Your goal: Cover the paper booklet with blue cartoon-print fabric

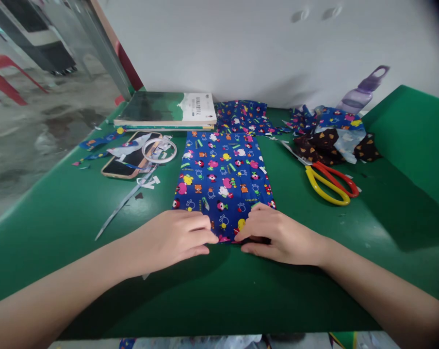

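A blue piece of fabric printed with small cartoon animals lies flat on the green table, its near edge toward me. My left hand pinches that near edge from the left, fingers curled over it. From the right, my right hand grips the same edge between thumb and fingers. A short stretch of the edge shows between the two hands. Right of the fabric rest scissors with one yellow and one red handle.
At the back left are stacked books; before them lie a phone, a roll of tape and fabric strips. More blue fabric lies behind. Crumpled scraps and a purple bottle stand at the back right.
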A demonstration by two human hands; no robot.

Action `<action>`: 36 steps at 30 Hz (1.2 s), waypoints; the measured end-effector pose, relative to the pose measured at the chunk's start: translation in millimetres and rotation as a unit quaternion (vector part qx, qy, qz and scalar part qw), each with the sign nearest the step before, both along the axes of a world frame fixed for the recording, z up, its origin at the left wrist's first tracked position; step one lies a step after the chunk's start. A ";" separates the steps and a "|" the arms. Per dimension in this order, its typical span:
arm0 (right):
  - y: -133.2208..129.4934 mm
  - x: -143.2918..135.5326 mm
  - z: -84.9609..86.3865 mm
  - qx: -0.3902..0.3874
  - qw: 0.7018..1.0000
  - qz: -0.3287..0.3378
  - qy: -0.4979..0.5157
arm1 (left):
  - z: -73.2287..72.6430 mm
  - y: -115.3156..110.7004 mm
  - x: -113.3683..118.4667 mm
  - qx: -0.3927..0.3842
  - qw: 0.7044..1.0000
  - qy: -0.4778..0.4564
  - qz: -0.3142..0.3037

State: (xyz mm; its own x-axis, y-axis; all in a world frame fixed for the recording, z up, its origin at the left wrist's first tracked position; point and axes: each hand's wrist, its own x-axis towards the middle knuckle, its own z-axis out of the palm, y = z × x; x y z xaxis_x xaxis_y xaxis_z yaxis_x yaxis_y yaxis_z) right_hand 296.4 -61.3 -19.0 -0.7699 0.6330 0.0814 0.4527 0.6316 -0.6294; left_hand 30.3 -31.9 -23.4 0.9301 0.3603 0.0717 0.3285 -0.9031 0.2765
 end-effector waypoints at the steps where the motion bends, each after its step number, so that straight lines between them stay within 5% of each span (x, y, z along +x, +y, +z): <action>1: -0.3 -0.1 0.1 0.003 1.000 0.000 -0.006 | 0.5 0.3 -0.4 -0.005 1.000 -0.004 -0.002; 5: -0.7 0.1 0.3 0.017 1.000 -0.011 0.020 | 5.1 2.6 -1.6 -0.030 0.997 -0.068 0.009; 10: 0.4 0.2 1.6 0.097 0.988 -0.088 0.080 | 9.1 7.2 -2.6 0.008 0.980 -0.172 0.101; 23: -0.3 -5.8 -12.5 0.176 0.975 -0.045 -0.127 | -9.2 10.0 -1.2 -0.003 0.990 -0.003 0.141; 30: 0.4 -4.5 -11.2 0.175 0.974 -0.036 -0.140 | -4.4 13.4 -3.0 -0.007 0.991 -0.021 0.133; 36: 1.0 -1.8 -9.1 0.147 0.983 -0.034 -0.105 | -0.9 26.4 -6.7 -0.022 0.974 -0.109 0.197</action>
State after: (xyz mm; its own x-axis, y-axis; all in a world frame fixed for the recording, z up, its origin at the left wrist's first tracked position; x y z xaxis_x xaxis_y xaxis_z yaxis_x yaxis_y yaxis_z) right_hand 294.6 -60.2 -28.0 -0.7467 0.6558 0.1116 0.6004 0.7366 -0.3115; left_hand 23.6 -5.6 -24.3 0.6837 0.6932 0.2282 0.5758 -0.7045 0.4149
